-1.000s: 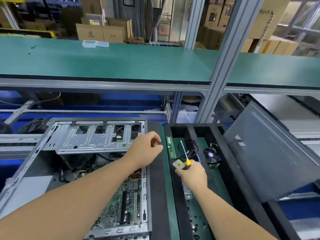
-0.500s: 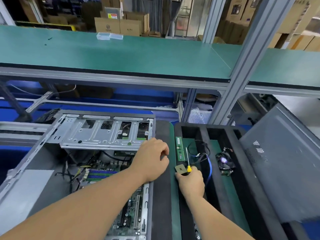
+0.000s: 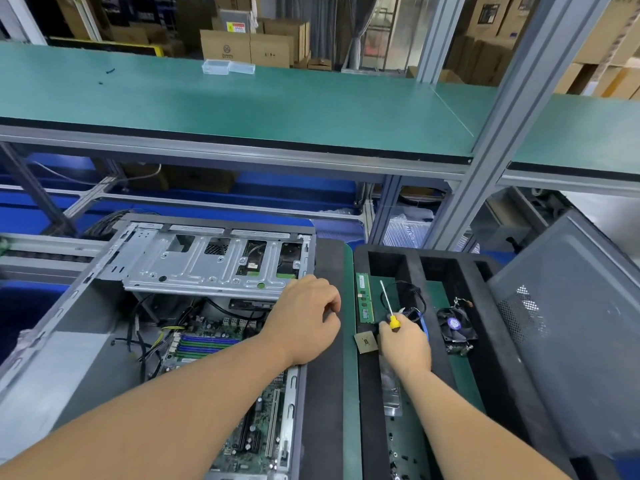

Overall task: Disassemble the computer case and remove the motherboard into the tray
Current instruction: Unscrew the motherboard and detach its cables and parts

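The open computer case (image 3: 86,306) lies on its side at the left, with the green motherboard (image 3: 214,344) still inside under a metal drive cage (image 3: 207,265). My left hand (image 3: 304,320) hovers at the case's right edge, fingers loosely curled, holding nothing I can see. My right hand (image 3: 405,344) grips a yellow-handled screwdriver (image 3: 389,308) over the black tray (image 3: 450,268), right beside a square CPU chip (image 3: 365,342) on the tray's left rim. A green memory stick (image 3: 364,297) and a black fan (image 3: 455,329) lie in the tray.
The grey side panel (image 3: 571,323) leans at the tray's right. A green shelf (image 3: 242,102) on an aluminium post (image 3: 491,133) spans above the bench, with a clear plastic box (image 3: 216,66) on it. Cardboard boxes stand behind.
My right hand has lowered the CPU chip toward the tray's left rim while keeping the screwdriver. My left hand drifted slightly right along the case edge. The camera moved closer.
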